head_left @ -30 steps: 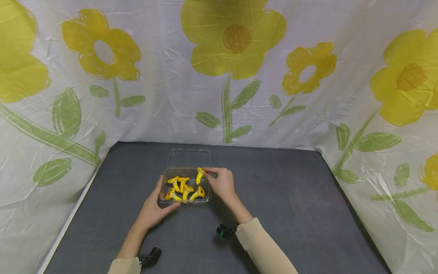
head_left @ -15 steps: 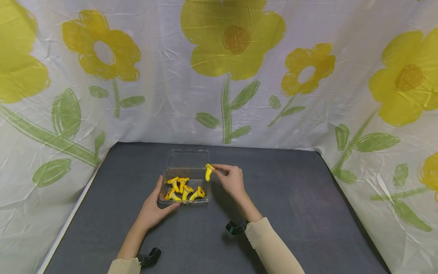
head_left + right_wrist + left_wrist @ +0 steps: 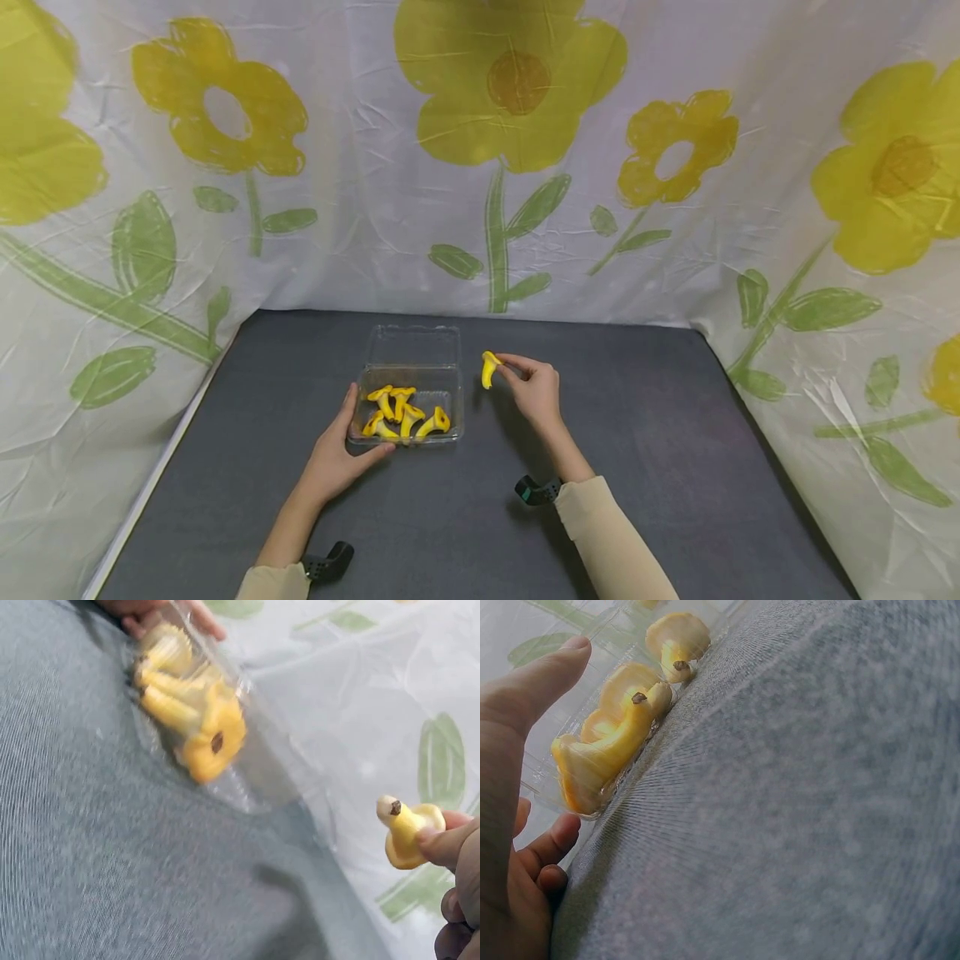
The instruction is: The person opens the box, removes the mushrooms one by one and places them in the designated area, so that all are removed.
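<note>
At the tips of the right hand (image 3: pixel 536 392), one yellow mushroom (image 3: pixel 489 371) is hanging stem-down above the dark table (image 3: pixel 435 517), pinched by thumb and forefinger. Against the left hand (image 3: pixel 333 460), a clear box (image 3: pixel 438 383) is standing, its lid (image 3: pixel 415 346) lying open beyond both hands; five other mushrooms (image 3: pixel 409 419) are lying inside. The left hand's spread thumb and fingers are bracing one corner without curling round it. The step in hand seems to be carrying a single mushroom beside the box; the next move is probably calling for a steady pinch and gentle lowering.
</note>
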